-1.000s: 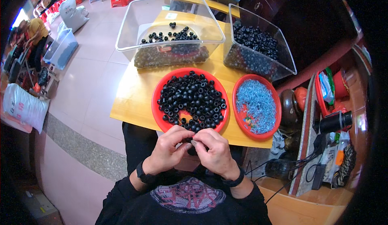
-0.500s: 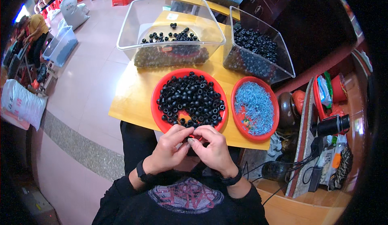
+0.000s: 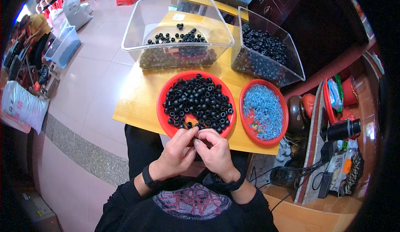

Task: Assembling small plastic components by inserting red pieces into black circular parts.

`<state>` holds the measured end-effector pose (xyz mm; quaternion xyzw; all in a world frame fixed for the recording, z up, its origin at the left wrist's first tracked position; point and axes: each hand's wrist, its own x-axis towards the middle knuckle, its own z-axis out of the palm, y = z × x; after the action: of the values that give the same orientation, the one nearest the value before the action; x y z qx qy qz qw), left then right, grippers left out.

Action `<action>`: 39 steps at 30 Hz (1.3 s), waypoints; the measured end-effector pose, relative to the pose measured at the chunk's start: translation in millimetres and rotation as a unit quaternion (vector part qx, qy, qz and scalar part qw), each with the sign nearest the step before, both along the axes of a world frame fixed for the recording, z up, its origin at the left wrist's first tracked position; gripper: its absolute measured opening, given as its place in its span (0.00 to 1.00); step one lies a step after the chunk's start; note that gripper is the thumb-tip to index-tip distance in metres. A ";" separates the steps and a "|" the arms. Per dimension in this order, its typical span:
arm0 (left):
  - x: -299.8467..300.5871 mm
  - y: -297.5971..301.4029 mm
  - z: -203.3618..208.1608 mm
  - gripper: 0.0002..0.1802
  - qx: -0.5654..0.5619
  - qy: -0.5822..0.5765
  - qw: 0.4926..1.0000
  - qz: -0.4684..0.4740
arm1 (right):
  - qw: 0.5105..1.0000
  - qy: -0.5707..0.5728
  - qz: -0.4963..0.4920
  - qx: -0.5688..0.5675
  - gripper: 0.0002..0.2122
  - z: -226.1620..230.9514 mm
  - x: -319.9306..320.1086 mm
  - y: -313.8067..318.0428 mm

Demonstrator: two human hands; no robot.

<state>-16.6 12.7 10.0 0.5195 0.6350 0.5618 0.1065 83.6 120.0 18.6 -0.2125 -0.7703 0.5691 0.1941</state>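
In the head view, pinching with left hand [image 3: 176, 152] and right hand [image 3: 216, 152], curled close together; cannot tell on what, if anything. Showing black beads [image 3: 198, 100] just beyond both, in a red tray [image 3: 168, 126] at the near edge of the surface [image 3: 131, 102].

- My one view looks from my head, down and forward onto the red plate [image 3: 161, 116].
- It sits near, catching my shirt [image 3: 193, 201] this side of the plate and floor [image 3: 98, 75] left of it.
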 end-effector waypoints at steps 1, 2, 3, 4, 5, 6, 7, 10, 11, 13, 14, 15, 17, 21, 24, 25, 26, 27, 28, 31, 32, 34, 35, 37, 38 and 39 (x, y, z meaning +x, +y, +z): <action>0.4 -0.2 0.6 0.22 0.005 -0.030 1.000 0.006 | 1.000 0.000 0.001 0.000 0.05 1.4 -0.2 0.4; 1.0 -2.2 -2.5 0.22 0.005 -0.031 0.999 0.006 | 0.999 0.027 -0.017 -0.023 0.04 2.2 0.5 1.1; 1.1 -5.2 -7.6 0.19 -0.003 -0.115 0.993 0.000 | 0.997 0.055 -0.036 -0.047 0.04 3.6 1.6 2.1; 0.6 -8.1 -11.1 0.16 -0.011 -0.198 0.980 -0.007 | 0.995 0.050 -0.035 -0.083 0.04 8.0 4.6 4.9; -0.8 -10.1 -12.4 0.16 -0.011 -0.199 0.980 -0.006 | 0.984 0.012 -0.046 -0.173 0.05 10.4 8.5 6.7; -2.7 -11.8 -13.5 0.13 -0.005 -0.244 0.969 -0.020 | 0.983 0.012 -0.044 -0.178 0.05 11.0 10.3 8.8; -3.9 -12.6 -14.1 0.10 0.001 -0.289 0.957 -0.034 | 0.982 0.011 -0.042 -0.183 0.06 11.4 11.6 10.2; -5.4 -13.4 -3.8 0.08 0.001 -0.391 0.918 -0.072 | 0.973 -0.003 -0.021 -0.231 0.08 17.6 17.8 10.1; -5.6 -14.0 -3.3 0.09 0.007 -0.427 0.899 -0.095 | 0.973 -0.005 -0.021 -0.231 0.08 17.2 18.7 8.0; -3.8 -13.5 -3.7 0.10 0.023 -0.434 0.894 -0.107 | 0.974 0.005 -0.025 -0.225 0.08 16.0 19.7 3.2; -3.1 -13.1 -4.1 0.11 0.039 -0.439 0.890 -0.120 | 0.974 0.004 -0.025 -0.225 0.08 15.7 20.2 2.1; -2.4 -12.9 -4.8 0.11 0.039 -0.439 0.889 -0.119 | 0.979 -0.009 -0.015 -0.202 0.09 15.5 20.6 1.3; -1.3 -11.9 -6.1 0.12 0.055 -0.411 0.900 -0.132 | 0.984 -0.023 -0.005 -0.178 0.09 12.9 21.8 -0.3; 2.8 -12.9 -7.2 0.13 0.032 -0.378 0.919 -0.110 | 0.996 -0.008 -0.014 -0.087 0.11 8.5 20.5 -3.0; 5.1 -13.3 -8.1 0.13 0.023 -0.344 0.933 -0.099 | 0.998 0.007 -0.020 -0.059 0.12 14.4 19.3 -5.1; 5.8 -13.1 -5.7 0.13 0.022 -0.334 0.938 -0.089 | 0.998 0.014 -0.016 -0.052 0.12 15.5 19.3 -5.6; 6.1 -12.9 -4.0 0.13 0.023 -0.324 0.942 -0.081 | 0.998 0.014 -0.016 -0.053 0.12 16.1 19.2 -5.6; 6.2 -13.1 -4.3 0.13 0.022 -0.324 0.942 -0.081 | 0.999 0.019 -0.008 -0.049 0.12 16.4 19.1 -5.5; 6.1 -13.3 -4.9 0.12 0.022 -0.314 0.946 -0.078 | 0.999 0.023 -0.001 -0.045 0.12 16.6 19.2 -5.3; 5.5 -14.6 -4.6 0.12 0.016 -0.326 0.942 -0.081 | 0.998 0.027 0.008 -0.062 0.11 12.5 19.6 -1.2; 5.4 -15.1 -4.9 0.12 0.012 -0.348 0.934 -0.086 | 0.998 0.027 0.009 -0.062 0.11 13.0 20.2 -0.5; 5.4 -15.6 -5.4 0.12 0.011 -0.364 0.927 -0.087 | 0.978 0.000 -0.003 -0.208 0.10 14.3 21.7 0.8; 5.6 -15.9 -5.3 0.12 0.010 -0.381 0.920 -0.088 | 0.978 -0.001 -0.003 -0.208 0.10 13.9 22.7 1.9; 4.0 -15.6 -7.5 0.12 0.028 -0.372 0.923 -0.092 | 0.978 -0.005 0.022 -0.206 0.11 12.3 23.7 3.6; 3.4 -15.3 -8.5 0.13 0.046 -0.363 0.926 -0.098 | 0.978 -0.005 0.022 -0.206 0.11 12.2 23.2 2.3; 3.6 -15.0 -8.3 0.13 0.046 -0.363 0.925 -0.098 | 0.975 0.014 0.015 -0.221 0.11 12.0 22.2 -0.1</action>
<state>-12.9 -2.4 1.7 0.3441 0.4721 0.7271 0.3606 105.8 119.8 30.6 -0.2312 -0.6257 0.7309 0.1444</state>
